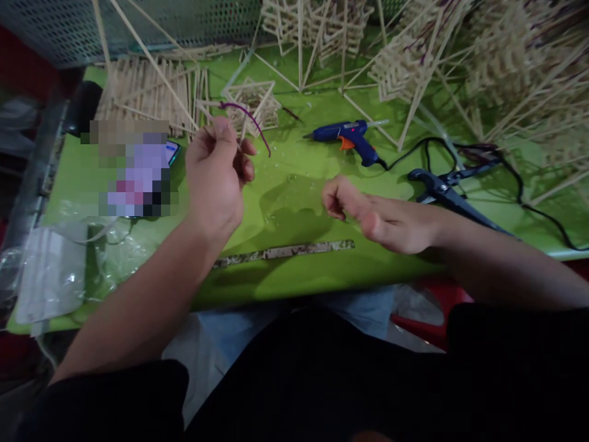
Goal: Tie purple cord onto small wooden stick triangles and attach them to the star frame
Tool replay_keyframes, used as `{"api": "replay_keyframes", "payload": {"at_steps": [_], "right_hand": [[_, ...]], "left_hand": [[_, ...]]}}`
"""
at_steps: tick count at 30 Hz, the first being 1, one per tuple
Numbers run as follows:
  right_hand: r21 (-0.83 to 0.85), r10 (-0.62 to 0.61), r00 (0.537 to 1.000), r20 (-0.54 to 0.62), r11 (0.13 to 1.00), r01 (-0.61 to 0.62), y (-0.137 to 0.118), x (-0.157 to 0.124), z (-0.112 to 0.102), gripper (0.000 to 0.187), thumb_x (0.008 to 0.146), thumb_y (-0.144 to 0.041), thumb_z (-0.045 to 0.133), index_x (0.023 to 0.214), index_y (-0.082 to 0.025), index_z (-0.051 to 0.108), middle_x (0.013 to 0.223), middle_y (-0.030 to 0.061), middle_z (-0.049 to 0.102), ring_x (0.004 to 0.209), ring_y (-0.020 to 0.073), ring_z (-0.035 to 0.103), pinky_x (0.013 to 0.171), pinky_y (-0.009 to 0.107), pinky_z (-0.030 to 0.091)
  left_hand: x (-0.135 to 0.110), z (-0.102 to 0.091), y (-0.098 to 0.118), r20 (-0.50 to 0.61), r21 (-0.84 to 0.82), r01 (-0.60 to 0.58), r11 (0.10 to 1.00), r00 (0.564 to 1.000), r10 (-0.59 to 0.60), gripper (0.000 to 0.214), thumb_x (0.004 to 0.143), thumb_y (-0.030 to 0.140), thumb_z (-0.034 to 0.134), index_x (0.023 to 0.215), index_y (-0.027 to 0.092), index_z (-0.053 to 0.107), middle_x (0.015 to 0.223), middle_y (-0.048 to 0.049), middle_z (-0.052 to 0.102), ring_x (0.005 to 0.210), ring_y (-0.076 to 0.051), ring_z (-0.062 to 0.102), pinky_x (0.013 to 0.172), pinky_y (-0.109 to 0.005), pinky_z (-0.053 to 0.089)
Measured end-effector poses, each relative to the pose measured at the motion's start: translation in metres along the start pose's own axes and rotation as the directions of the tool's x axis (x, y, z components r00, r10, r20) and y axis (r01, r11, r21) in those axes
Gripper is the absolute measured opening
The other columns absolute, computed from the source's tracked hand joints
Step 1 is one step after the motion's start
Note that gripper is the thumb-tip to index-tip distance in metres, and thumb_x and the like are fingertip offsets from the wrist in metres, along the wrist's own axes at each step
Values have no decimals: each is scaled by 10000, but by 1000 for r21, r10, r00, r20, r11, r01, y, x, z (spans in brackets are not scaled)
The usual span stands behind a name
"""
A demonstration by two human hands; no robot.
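Observation:
My left hand [216, 172] is raised over the green table [294, 184], fingers pinched on a thin purple strand [251, 120] that curves up and to the right. My right hand [363, 212] rests on the table near its middle, fingers curled in, and what they hold, if anything, is hidden. A blue glue gun [345, 138] with an orange trigger lies beyond the right hand. Dark-handled scissors [448, 193] lie just right of that hand.
Stick lattice structures [460, 55] crowd the back and right. A small stick cube [253, 101] and a flat stick panel [147, 95] sit back left. A stained ruler [285, 252] lies near the front edge. Clear plastic bags [55, 270] lie at the left, a black cable [506, 166] at the right.

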State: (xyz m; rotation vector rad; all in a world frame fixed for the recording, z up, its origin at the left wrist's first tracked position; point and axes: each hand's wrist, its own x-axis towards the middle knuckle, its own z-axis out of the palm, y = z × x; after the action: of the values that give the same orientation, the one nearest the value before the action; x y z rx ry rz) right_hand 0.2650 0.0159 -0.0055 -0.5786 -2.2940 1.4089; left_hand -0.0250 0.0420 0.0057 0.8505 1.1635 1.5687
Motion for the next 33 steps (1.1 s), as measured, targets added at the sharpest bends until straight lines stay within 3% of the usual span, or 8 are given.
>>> {"api": "replay_keyframes", "payload": {"at_steps": [5,12,15,19,22,27,30,33], "right_hand": [[-231,68,996,60,972,-52,-10,3,-5,722,1118,-935,408,1231,-227,491,1122,77,548,884,222,483,844,415,458],[-67,2,988,157,998,9,-6,6,3,715,1075,-945,543,1238,-251,495,1088,39,516,865,203,486,776,383,468],[188,-13,997,-70,982,26,-7,10,-8,648,1096,-919,516,1160,-274,508,1050,28,480,850,206,457,740,379,461],[604,55,917,-396,768,214,-16,15,-25,673,1004,-932,651,967,-289,458,889,-13,412,707,180,331,631,359,397],[699,155,882,-444,676,233,-21,15,-29,586,964,-745,861,946,-289,493,865,-19,435,698,170,343,631,358,432],[727,210,822,-530,611,312,-22,19,-19,533,912,-584,942,928,-294,495,834,-19,474,672,172,428,589,367,462],[721,275,772,-573,617,316,-24,23,-11,555,757,-231,1004,939,-301,485,915,-29,552,711,170,486,600,352,483],[720,314,740,-594,619,315,-28,24,-5,654,618,11,940,951,-303,473,1003,-43,593,772,153,513,617,306,495]], "left_hand": [[-6,1,-1,55,-31,48,998,997,-46,372,1211,375,727,883,261,592,772,29,680,604,-114,536,519,-280,373],[-7,6,-3,70,4,47,999,996,-47,410,1211,212,672,808,234,600,737,26,677,579,-108,569,520,-285,371],[-7,5,-5,95,28,30,999,995,-33,417,1217,195,652,804,232,612,731,20,687,558,-107,553,516,-274,361],[-6,1,-12,171,91,-59,994,984,43,400,1195,293,737,813,228,638,716,19,704,555,-103,549,504,-258,352],[-7,-3,-17,258,142,-136,980,961,96,354,1166,374,793,868,217,686,751,11,735,549,-96,559,498,-245,378],[-12,-5,-14,322,243,-164,956,943,80,362,1165,429,793,898,211,682,764,3,735,551,-97,586,515,-224,429],[-14,-3,-12,325,302,-152,941,944,49,380,1164,455,793,899,217,661,764,3,733,560,-102,596,534,-220,455],[-15,-1,-13,348,302,-155,941,937,43,384,1174,444,775,890,218,650,765,1,736,550,-100,584,529,-221,452]]}}
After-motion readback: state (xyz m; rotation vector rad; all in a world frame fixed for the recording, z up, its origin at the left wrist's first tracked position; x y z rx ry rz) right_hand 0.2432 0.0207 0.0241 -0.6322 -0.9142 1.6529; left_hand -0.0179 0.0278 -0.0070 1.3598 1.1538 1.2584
